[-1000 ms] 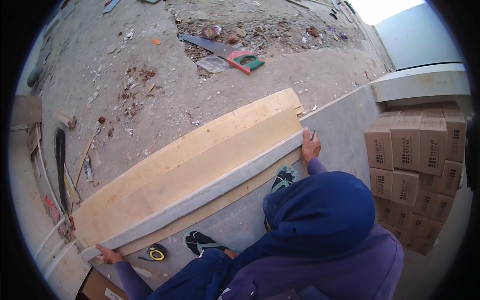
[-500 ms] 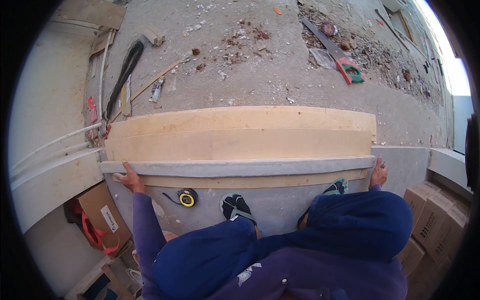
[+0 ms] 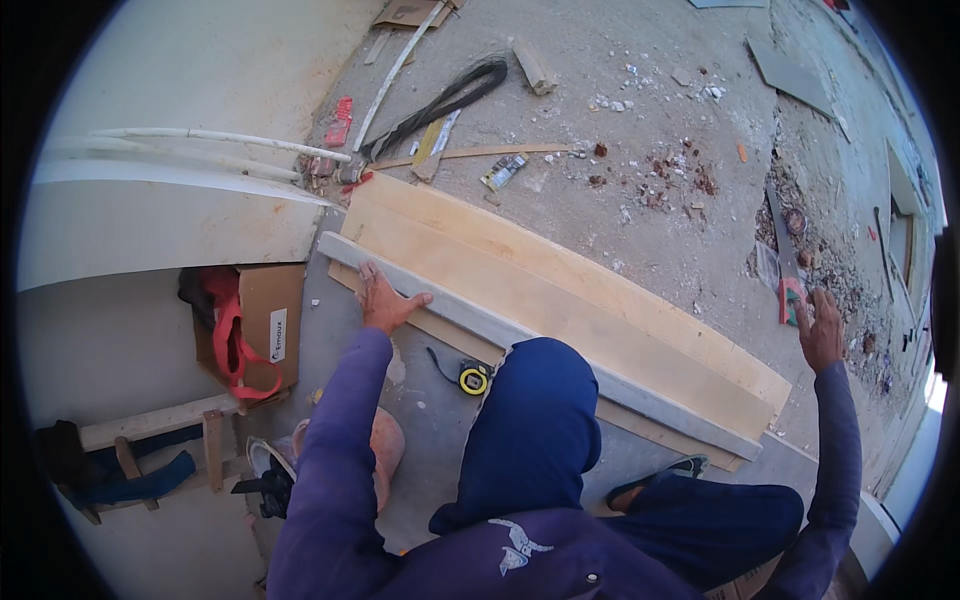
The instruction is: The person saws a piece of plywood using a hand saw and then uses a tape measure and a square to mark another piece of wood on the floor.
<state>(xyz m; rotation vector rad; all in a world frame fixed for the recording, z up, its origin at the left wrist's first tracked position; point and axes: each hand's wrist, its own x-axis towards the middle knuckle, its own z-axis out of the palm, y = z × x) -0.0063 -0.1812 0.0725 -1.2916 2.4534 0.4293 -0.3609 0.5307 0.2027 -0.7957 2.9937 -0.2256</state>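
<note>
Left hand (image 3: 385, 300) spread flat on grey straightedge (image 3: 520, 335) lying along pale wooden planks (image 3: 560, 285) on the concrete floor (image 3: 640, 120), right hand (image 3: 822, 330) lifted open, empty; tape measure (image 3: 473, 379) untouched nearby.

Bare floor beyond plank (image 3: 560, 290) passable; tape measure (image 3: 473, 379), knee crowd near side.

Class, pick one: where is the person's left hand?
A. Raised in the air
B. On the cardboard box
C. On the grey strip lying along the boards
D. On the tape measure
C: the left hand lies flat on the grey strip atop the boards; the right hand is the raised one.
</note>
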